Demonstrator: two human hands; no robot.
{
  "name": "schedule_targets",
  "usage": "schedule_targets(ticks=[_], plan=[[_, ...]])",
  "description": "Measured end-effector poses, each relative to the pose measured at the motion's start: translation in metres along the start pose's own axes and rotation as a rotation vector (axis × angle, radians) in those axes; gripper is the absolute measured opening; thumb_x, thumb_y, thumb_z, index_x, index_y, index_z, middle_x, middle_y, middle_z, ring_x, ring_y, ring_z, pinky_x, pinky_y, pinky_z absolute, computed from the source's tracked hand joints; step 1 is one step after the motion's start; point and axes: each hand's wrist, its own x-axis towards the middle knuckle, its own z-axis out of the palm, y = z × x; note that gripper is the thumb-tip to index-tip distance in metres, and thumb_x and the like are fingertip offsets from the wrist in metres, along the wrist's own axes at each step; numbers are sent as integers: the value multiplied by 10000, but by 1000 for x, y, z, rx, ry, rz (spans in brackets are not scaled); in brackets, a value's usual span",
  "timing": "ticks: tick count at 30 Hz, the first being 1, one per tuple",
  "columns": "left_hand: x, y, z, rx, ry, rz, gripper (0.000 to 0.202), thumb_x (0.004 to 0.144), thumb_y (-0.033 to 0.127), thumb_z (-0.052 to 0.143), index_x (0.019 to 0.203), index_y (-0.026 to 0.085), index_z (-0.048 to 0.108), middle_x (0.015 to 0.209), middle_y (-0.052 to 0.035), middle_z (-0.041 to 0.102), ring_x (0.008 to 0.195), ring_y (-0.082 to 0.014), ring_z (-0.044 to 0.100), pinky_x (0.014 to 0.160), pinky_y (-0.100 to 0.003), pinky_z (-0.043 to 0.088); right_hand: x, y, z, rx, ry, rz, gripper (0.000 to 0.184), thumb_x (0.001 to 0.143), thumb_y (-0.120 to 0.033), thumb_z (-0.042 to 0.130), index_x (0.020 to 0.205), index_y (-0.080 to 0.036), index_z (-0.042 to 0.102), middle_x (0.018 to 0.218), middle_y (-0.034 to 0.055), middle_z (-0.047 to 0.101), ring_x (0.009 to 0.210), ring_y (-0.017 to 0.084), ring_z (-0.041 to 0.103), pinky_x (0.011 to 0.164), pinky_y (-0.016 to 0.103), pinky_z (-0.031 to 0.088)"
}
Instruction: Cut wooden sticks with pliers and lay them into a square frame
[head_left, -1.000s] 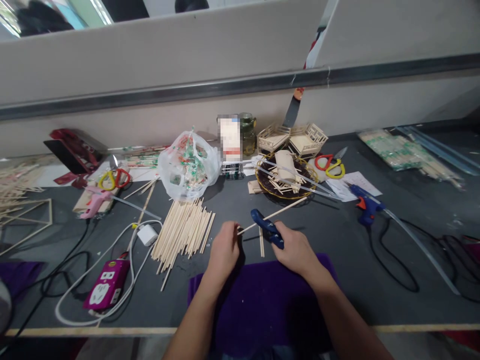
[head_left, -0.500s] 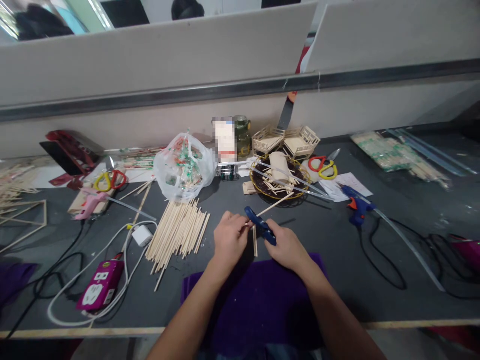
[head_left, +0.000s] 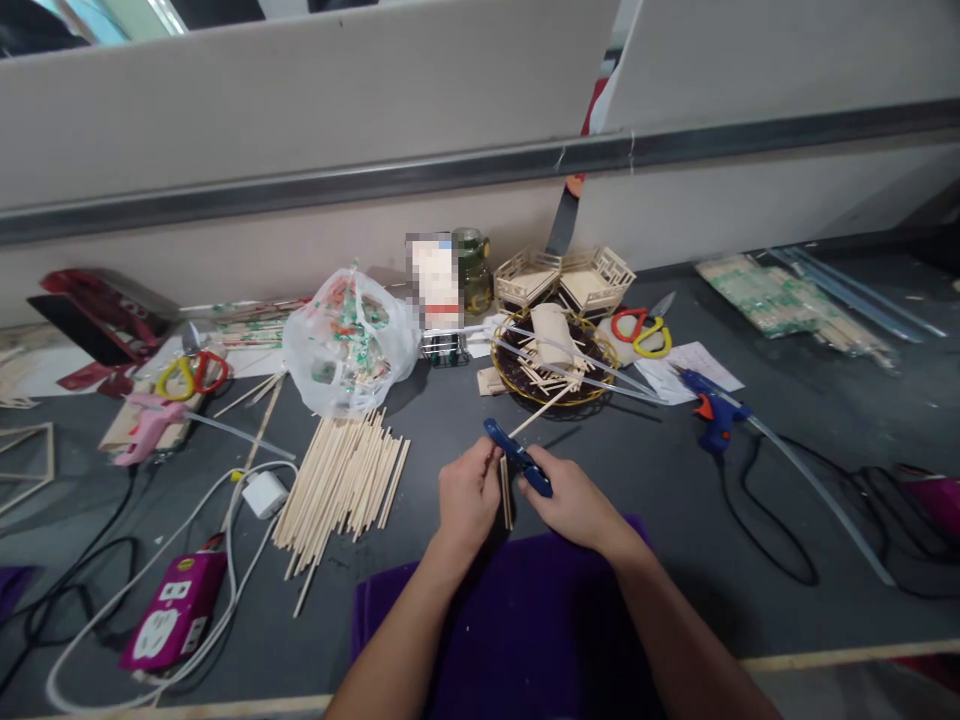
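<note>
My left hand (head_left: 469,490) is closed, pinching a thin wooden stick (head_left: 541,410) that slants up to the right toward the basket. A blue-handled cutter (head_left: 517,458) is gripped in my right hand (head_left: 577,500) and lies across the stick close to my left fingertips. Its jaws are too small to tell whether they are open. Below the cutter, a couple of short sticks (head_left: 507,495) rest on the desk between my hands. A pile of loose wooden sticks (head_left: 341,490) spreads to the left of my left hand.
Behind my hands stands a wire basket (head_left: 502,375) of cut sticks, with two hexagonal wooden trays (head_left: 596,285) beyond. A plastic bag (head_left: 352,345) sits behind the pile. Blue glue gun (head_left: 716,415) and cord lie right; pink glue gun (head_left: 150,425) and magenta power strip (head_left: 176,610) left.
The view has shifted slightly, so the desk items at left sit farther left. My left hand has turned a little around the stick; the cutter stays across it.
</note>
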Motion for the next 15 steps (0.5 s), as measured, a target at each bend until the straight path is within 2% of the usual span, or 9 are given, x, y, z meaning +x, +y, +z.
schedule_targets(ticks=[8, 15], plan=[[-1, -5, -9, -44, -31, -11, 265, 934, 270, 389, 789, 195, 597, 628, 9, 584, 567, -121, 521, 582, -218, 346, 1, -7, 2, -17, -35, 24, 29, 832, -198, 487, 847, -221, 479, 690, -10, 574, 623, 154, 541, 582, 225, 310], [0, -9, -11, -57, -55, -30, 264, 927, 278, 398, 753, 193, 577, 602, 16, 544, 560, -121, 501, 571, -217, 326, 4, -6, 5, -43, -35, 12, 80, 790, -147, 473, 787, -223, 451, 635, -21, 530, 565, 141, 489, 560, 230, 278]])
